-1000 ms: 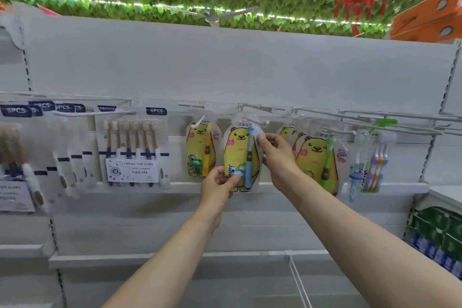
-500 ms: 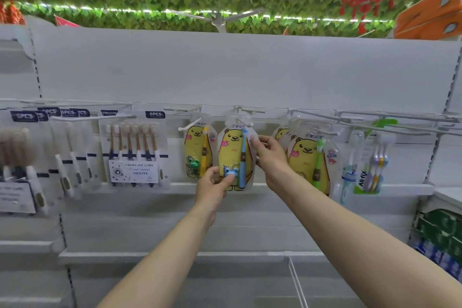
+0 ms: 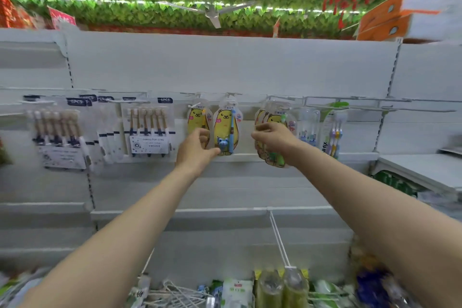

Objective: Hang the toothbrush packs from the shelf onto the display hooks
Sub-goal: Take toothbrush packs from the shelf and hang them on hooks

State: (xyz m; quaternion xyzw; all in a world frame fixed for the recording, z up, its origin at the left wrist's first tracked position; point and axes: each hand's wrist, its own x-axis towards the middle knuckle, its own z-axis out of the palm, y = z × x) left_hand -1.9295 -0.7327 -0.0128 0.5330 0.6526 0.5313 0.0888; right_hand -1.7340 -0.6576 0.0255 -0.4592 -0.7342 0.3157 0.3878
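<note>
Toothbrush pack point(image 3: 226, 127) with a yellow bear and a blue brush hangs by its top hole on a display hook point(image 3: 233, 94), between two other bear packs, so it is already in its place. The left hand point(image 3: 196, 152) is at the pack's lower left corner. Its thumb touches the bottom edge, probably to steady the pack so that it hangs straight. Whether the thumb and fingers really pinch the pack, I cannot tell, because the picture is blurred there. The right hand point(image 3: 273, 136) is apart from this pack, in front of the group of bear packs point(image 3: 277, 117) on the next hook. Its fingers are loosely curled and seem to hold nothing.

On the left side hangs one more bear pack point(image 3: 196, 117), then a pack of six brushes point(image 3: 150, 130). Its dark tab says "6PCS", and its white card says "CARING FOR GUMS" and below it "YIKOJIFE". The print on the bear packs is too small to read. At the bottom, more goods point(image 3: 237, 290) lie on the lower shelf point(image 3: 180, 212), where further packs probably wait.
</note>
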